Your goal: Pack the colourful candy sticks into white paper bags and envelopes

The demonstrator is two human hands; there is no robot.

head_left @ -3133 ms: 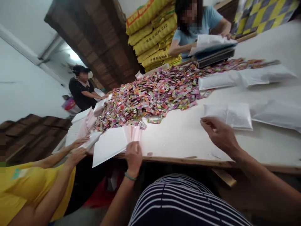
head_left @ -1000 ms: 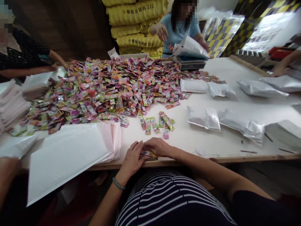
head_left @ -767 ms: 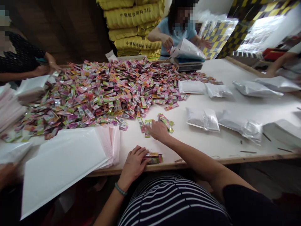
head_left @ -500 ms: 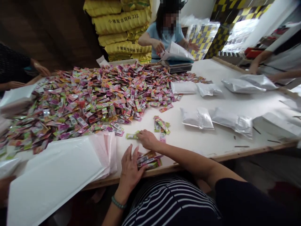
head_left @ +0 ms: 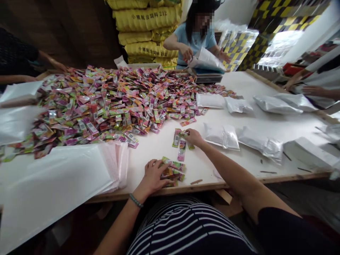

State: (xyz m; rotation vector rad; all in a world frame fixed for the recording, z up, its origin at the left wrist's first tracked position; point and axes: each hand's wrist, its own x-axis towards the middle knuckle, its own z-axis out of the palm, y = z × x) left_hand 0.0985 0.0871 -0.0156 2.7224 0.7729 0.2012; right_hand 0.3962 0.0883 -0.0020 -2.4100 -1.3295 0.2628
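My right hand pinches the end of a small green snack packet over a loose cluster. In that cluster lie a pink-and-purple packet and a green-edged packet. Near the front edge, my left hand rests with fingers apart against a small stack of snack packets, partly covering it. Beyond both hands spreads a large heap of the same colourful packets.
White padded mailers lie at the left front. Filled silver-white pouches lie on the right of the table. Across it, a co-worker handles a white pouch above a scale. Other people's arms reach in at both sides.
My right hand has moved right, from a green packet near the heap to the loose cluster. My left hand has shifted onto the small stack, its fingers now over the packets.
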